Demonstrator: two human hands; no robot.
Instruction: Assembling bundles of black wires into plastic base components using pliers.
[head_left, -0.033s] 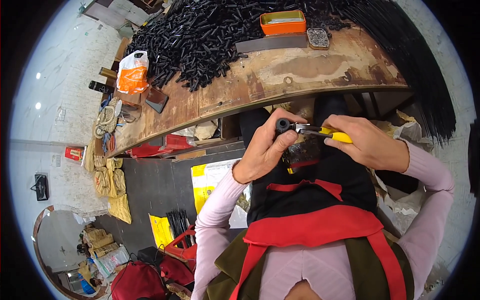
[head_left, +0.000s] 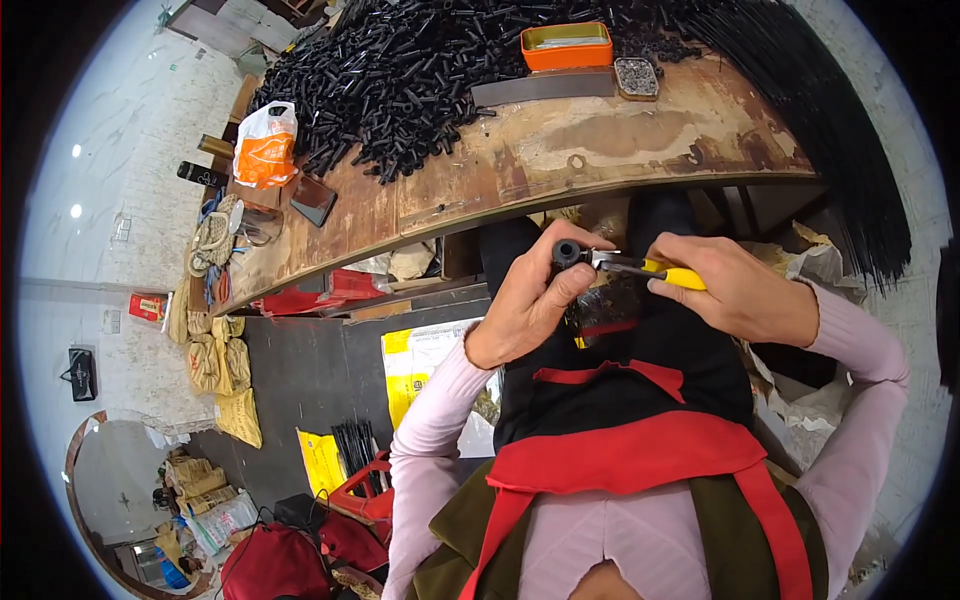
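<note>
Over my lap, my left hand is closed around a black tubular piece, its round hollow end turned up toward me. From the right, my right hand grips a pair of pliers with yellow handles. The metal jaws of the pliers sit right beside the black piece, close to my left fingertips. Whether the jaws bite on the piece or only touch it, I cannot tell. Beyond my hands, a large heap of similar black tubular pieces covers the far part of the wooden workbench.
On the bench stand an orange tin, a small grey-filled dish, a flat grey strip, a phone and an orange-white plastic bag. Long black rods hang over its right end. The bench edge runs just beyond my hands.
</note>
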